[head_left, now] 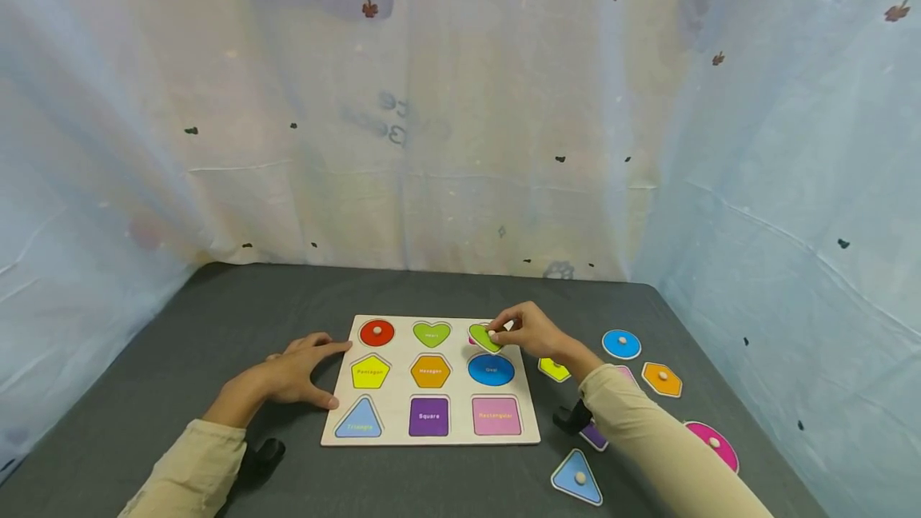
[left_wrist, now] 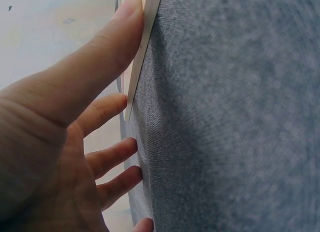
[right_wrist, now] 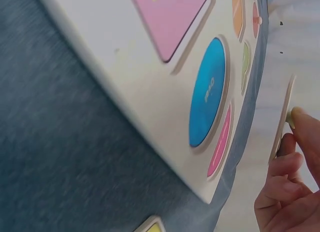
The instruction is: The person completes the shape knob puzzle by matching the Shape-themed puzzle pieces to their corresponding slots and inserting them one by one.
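Observation:
A pale wooden puzzle board (head_left: 460, 350) lies on the dark cloth, with a red circle piece (head_left: 377, 332) in its top left recess. My left hand (head_left: 298, 372) touches the board's left edge with thumb and a finger, the other fingers spread, as the left wrist view (left_wrist: 75, 122) also shows. Above the top right recess my right hand (head_left: 536, 332) pinches the green heart piece (head_left: 485, 339) by its knob. In the right wrist view the heart piece (right_wrist: 283, 122) is raised off the board, seen edge-on between the fingers of the hand (right_wrist: 295, 182).
Right of the board lie loose knobbed pieces: a blue oval (head_left: 622, 344), an orange hexagon (head_left: 662, 380), a yellow piece (head_left: 554, 370), a blue triangle (head_left: 577, 478), a magenta piece (head_left: 714, 446), and purple and pink ones partly under my right arm. Curtains (head_left: 460, 102) hang behind.

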